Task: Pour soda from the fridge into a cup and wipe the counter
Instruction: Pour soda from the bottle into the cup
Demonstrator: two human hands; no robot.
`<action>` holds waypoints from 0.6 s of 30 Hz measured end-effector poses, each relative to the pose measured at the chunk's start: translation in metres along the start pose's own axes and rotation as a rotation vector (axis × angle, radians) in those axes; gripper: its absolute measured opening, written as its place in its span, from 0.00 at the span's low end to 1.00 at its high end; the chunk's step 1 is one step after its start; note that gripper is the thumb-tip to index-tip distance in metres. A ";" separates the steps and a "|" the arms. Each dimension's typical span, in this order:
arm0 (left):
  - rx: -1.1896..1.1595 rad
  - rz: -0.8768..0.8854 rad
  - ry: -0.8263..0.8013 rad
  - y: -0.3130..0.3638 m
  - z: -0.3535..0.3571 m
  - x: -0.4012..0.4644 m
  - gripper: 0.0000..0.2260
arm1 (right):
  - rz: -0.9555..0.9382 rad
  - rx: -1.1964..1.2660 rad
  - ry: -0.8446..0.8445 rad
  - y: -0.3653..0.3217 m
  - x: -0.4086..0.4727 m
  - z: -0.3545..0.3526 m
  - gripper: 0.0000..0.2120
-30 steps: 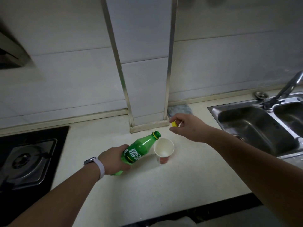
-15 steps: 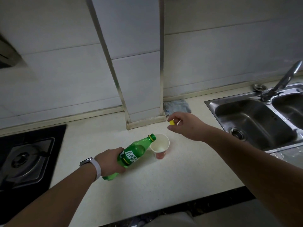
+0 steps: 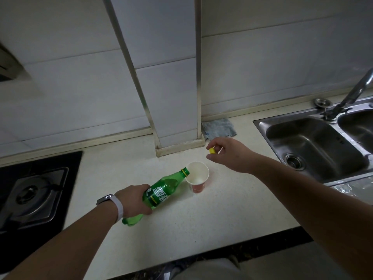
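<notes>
My left hand (image 3: 134, 201) grips a green soda bottle (image 3: 162, 191) around its lower body. The bottle is tilted steeply, its open yellow-ringed mouth resting over the left rim of a paper cup (image 3: 197, 177). The cup stands upright on the pale counter (image 3: 222, 223), white inside with a red base. My right hand (image 3: 227, 153) hovers just behind and right of the cup, pinching the yellow bottle cap (image 3: 212, 150) between its fingertips. A bluish cloth (image 3: 219, 128) lies against the wall behind that hand.
A tiled pillar (image 3: 177, 138) juts onto the counter just behind the cup. A steel double sink (image 3: 314, 146) with a tap (image 3: 351, 96) fills the right side. A black gas hob (image 3: 32, 195) sits at the left. The counter's dark front edge runs along the bottom.
The bottle has tipped further down, its mouth now over the cup's rim. My right hand stays near the cup with the cap. The view has shifted slightly.
</notes>
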State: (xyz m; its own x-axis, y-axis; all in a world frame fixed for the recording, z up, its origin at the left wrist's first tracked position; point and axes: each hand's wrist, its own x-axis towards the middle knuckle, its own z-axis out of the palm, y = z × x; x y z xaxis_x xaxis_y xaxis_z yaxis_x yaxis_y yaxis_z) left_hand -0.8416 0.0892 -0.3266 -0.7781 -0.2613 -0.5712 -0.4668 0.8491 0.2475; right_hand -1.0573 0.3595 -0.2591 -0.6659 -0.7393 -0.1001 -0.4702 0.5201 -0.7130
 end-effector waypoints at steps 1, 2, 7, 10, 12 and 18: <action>0.003 0.001 0.000 0.000 0.000 0.000 0.25 | -0.003 -0.002 -0.004 0.000 0.000 0.000 0.11; 0.006 0.003 0.000 0.001 -0.001 0.000 0.25 | -0.005 -0.005 -0.008 0.000 0.001 0.000 0.11; 0.044 0.014 0.006 0.005 -0.005 0.001 0.23 | 0.002 -0.009 -0.003 0.000 0.002 0.002 0.11; 0.072 0.025 0.006 0.008 -0.007 0.003 0.21 | 0.001 -0.001 0.006 0.000 0.003 0.003 0.11; 0.096 0.029 0.009 0.010 -0.008 0.004 0.22 | -0.003 0.003 0.005 -0.001 0.004 0.003 0.11; 0.149 0.028 0.024 0.014 -0.014 0.007 0.24 | -0.015 -0.016 -0.007 -0.002 0.007 0.006 0.12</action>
State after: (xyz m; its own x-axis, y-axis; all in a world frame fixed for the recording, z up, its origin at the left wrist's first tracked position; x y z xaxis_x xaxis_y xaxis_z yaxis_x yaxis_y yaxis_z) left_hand -0.8591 0.0926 -0.3160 -0.8009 -0.2458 -0.5460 -0.3782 0.9146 0.1429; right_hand -1.0571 0.3508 -0.2621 -0.6546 -0.7500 -0.0950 -0.4892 0.5161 -0.7031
